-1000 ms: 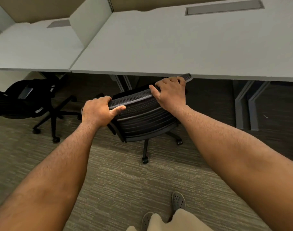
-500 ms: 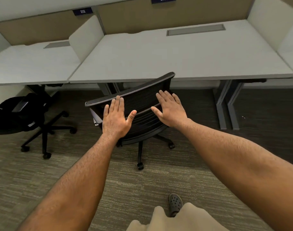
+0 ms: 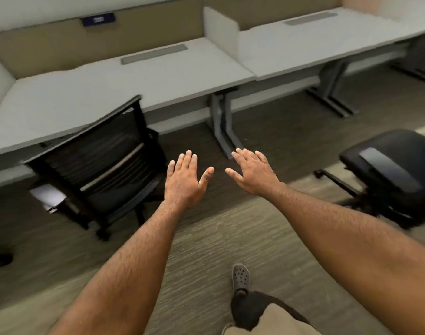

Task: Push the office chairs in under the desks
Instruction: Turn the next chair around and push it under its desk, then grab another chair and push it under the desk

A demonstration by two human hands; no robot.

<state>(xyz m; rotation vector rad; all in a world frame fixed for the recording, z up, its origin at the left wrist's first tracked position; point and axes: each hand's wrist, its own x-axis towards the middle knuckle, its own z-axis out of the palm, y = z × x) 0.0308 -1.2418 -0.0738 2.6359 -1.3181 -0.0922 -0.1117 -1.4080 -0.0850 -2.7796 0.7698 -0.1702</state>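
Head view: both hands' grip released (fingers spread), left hand and right hand beside tucked chair.

- Left hand and right hand: off the mesh chair, now open-palmed in the air to its right.
- Mesh chair: released, its back at the bench edge.
- View: swung right; second chair newly visible, out from the next bench.

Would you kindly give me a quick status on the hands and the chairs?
Left hand and right hand open, touching nothing. Mesh-back chair tucked at the left desk. Second chair out on the carpet at right, path to it unobstructed.
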